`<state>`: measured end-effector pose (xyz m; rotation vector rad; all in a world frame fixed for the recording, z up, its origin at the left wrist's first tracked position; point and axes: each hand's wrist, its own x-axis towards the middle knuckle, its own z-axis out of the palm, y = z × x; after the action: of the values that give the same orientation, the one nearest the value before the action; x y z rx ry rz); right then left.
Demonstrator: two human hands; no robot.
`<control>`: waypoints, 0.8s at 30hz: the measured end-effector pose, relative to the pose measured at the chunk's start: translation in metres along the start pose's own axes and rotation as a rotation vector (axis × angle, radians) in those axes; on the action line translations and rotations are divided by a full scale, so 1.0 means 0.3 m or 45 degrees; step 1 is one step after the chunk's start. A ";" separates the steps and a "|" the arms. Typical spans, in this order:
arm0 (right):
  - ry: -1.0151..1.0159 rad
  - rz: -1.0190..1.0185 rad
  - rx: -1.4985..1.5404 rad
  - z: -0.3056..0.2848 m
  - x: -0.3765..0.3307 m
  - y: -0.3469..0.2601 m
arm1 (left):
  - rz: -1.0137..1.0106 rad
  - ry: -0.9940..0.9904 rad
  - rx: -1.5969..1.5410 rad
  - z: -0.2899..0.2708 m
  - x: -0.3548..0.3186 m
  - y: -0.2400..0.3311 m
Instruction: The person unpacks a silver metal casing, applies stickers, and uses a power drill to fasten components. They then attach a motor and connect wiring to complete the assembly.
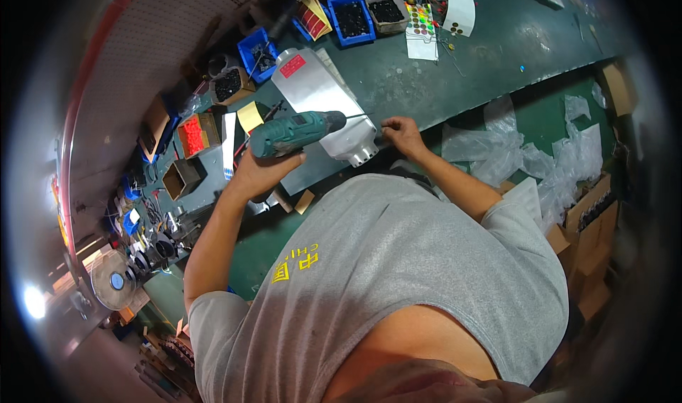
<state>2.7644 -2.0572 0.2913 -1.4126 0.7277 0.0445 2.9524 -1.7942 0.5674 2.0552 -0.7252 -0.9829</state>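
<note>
In my left hand is a green cordless drill, my fingers wrapped round its handle. Its thin bit points right, across a silver metal housing. This housing lies on the green workbench, carries a red label at its far end, and has a neck with round holes at its near end. Just right of the bit's tip is my right hand, its fingers curled together; whatever they may pinch is too small to make out. The drill covers part of the housing's left side.
Blue bins and cardboard boxes of small dark parts line the bench's back. A box of red parts stands left. A sticker sheet lies at the far side. Plastic bags and cartons sit on the floor, right.
</note>
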 end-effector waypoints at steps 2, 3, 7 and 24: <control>-0.032 -0.038 -0.072 0.027 -0.021 -0.031 | -0.019 0.018 -0.044 -0.001 -0.017 -0.039; 0.026 -0.116 -0.071 0.044 -0.014 -0.030 | -0.020 0.030 -0.089 -0.002 -0.028 -0.059; -0.010 -0.093 -0.069 0.056 -0.005 -0.062 | -0.042 0.063 -0.311 0.007 -0.067 -0.130; -0.089 0.231 -0.083 0.030 -0.016 -0.141 | -0.086 0.864 -0.348 -0.162 -0.075 -0.440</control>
<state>2.7834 -2.0554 0.3306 -1.3961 0.8009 0.2600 3.0024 -1.6843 0.4920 1.9900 -0.1536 -0.3379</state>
